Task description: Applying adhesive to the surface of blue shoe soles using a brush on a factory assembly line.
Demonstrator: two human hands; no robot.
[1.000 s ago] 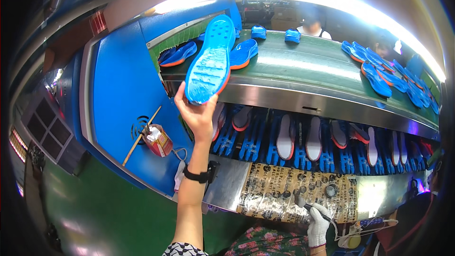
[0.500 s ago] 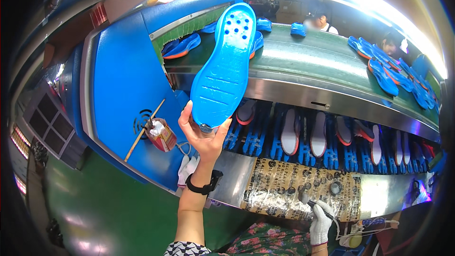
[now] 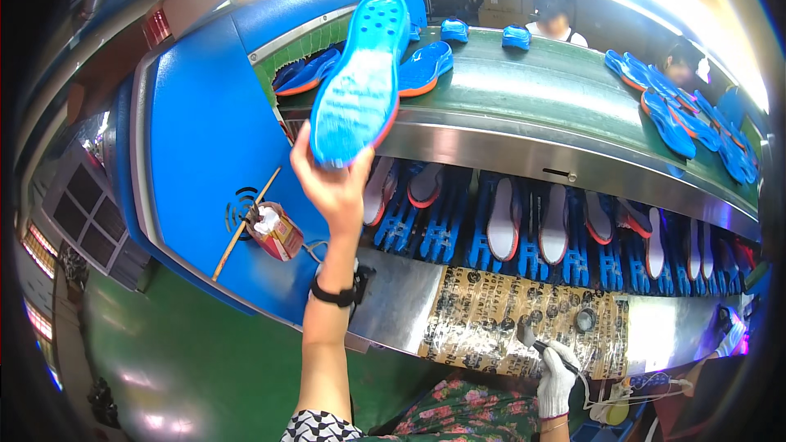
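Observation:
My bare left hand [image 3: 334,188] grips a blue shoe sole [image 3: 359,90] by its toe end, thumb on one side and fingers on the other. The sole is raised in front of the green conveyor belt [image 3: 524,86], heel pointing away, with small round holes in the heel and an orange-red edge. Low on the right, my right hand [image 3: 558,381], in a white glove, is closed around a dark-handled brush [image 3: 528,336]. The brush head is over the tape-covered bench top [image 3: 475,323], near a small round cup [image 3: 584,321].
More blue soles [image 3: 667,123] lie on the belt. Below it, a lower rack holds several shoe soles [image 3: 503,225] on blue supports. On the blue panel at left are a red and white box [image 3: 277,233] and a wooden stick [image 3: 237,237]. A person [image 3: 557,24] is beyond the belt.
My left hand has moved the sole up and to the left, farther over the belt, and tilted it. The gloved hand with the brush has hardly shifted.

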